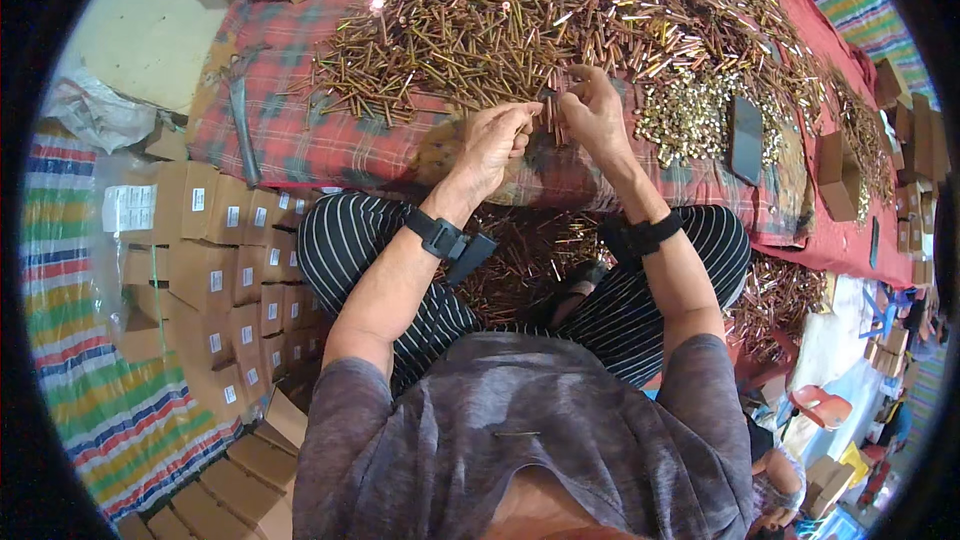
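Rods [455, 35], far too many to count, lie in one broad heap along the far side of a red plaid cloth [310, 155]; they are slim, straight and shiny, some brassy yellow, others more coppery. At the far left is one striped sheet [60, 275], then stacked brown boxes [200, 275], dozens of them, many with a white label. One hammer [243, 130] lies on the cloth's left end, its handle toward the person. Next come two hands at the near edge of the heap. The left hand [490, 135] has its fingers curled in and thumb near the fingertips; the right hand [597, 115], just beside it, is bent with its fingers partly curled. A few rods show between them — whether either hand grips one, I cannot tell. One strap circles each wrist. Right of the hands sits one pile of small pale nuts [680, 118], uncountable, with one dark phone [745, 140] beside them. Farther right stands one open box [838, 175] — brown, near more rods.
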`<state>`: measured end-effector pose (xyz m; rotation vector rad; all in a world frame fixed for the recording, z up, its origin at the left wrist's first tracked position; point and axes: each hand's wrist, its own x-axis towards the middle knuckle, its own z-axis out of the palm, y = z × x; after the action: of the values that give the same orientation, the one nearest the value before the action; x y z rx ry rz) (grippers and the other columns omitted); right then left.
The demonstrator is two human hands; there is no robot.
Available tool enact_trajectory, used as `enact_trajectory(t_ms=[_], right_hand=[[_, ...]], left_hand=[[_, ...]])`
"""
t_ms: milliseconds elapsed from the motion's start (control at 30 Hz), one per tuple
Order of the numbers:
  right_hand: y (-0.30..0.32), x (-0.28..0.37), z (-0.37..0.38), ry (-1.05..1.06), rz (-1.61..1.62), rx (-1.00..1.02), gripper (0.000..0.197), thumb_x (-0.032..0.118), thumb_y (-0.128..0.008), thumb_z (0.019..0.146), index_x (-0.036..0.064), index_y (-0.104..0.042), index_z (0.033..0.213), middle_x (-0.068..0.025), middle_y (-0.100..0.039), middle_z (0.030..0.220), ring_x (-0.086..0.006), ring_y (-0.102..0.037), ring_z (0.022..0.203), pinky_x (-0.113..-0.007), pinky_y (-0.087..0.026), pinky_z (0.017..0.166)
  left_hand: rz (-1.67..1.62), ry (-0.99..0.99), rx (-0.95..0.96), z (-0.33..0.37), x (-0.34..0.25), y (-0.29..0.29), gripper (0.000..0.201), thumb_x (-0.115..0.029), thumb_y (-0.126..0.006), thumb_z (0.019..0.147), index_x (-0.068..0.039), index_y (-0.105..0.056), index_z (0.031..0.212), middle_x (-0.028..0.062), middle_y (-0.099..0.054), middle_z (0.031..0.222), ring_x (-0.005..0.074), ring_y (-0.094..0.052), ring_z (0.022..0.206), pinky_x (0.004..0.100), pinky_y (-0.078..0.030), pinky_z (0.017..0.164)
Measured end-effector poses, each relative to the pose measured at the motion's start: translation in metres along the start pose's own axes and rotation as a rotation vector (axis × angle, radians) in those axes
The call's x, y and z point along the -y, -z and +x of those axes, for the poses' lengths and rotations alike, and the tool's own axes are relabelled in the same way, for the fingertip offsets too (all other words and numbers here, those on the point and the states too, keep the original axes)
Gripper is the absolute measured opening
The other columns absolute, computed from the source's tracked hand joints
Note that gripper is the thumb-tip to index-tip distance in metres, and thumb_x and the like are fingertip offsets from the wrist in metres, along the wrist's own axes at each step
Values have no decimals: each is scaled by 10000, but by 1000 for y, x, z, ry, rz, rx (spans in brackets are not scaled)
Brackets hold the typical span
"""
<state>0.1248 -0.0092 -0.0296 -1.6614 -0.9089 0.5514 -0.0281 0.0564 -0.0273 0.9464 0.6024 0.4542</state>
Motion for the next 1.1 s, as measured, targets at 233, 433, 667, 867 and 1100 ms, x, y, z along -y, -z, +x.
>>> enact_trajectory(t_ms=[233,433,667,867,1100], right_hand=[[-15,34,-34,55,158,202,437,68,-523,799,-11,-419,1216,-80,-568,785,-109,-517,692,-257,-434,604],[-25,48,-55,-56,555,80,455,28,-567,826,-20,-316,1202,-53,-569,794,-135,-578,721,-263,-482,625],[-28,53,-74,-77,656,100,406,16,-576,806,-26,-332,1128,-62,-566,745,-124,-564,640,-247,-473,577],[-28,38,-85,-143,710,105,351,16,-592,812,-5,-383,1092,-21,-537,714,-86,-522,600,-214,-458,563],[-11,39,-84,-51,462,226,99,95,-583,846,-1,-572,870,-32,-601,744,-76,-548,637,-230,-445,544]], left_hand=[[182,-80,-49,-27,-18,-2,266,-130,-541,865,21,-599,1076,-36,-525,747,35,-425,591,164,-320,495],[-44,-108,-31,-60,-15,4,243,-56,-572,846,59,-574,1061,-25,-506,745,27,-410,604,171,-300,494],[-62,-186,-65,-76,-7,-2,160,-53,-561,851,24,-581,989,-30,-484,734,26,-398,589,170,-295,490],[-78,-165,-144,-71,-2,-14,87,-111,-527,859,-36,-547,896,-27,-483,734,26,-392,578,163,-291,474],[38,-110,-200,-58,4,-11,106,-184,-587,821,-84,-560,795,-50,-491,671,9,-357,465,154,-243,396]])
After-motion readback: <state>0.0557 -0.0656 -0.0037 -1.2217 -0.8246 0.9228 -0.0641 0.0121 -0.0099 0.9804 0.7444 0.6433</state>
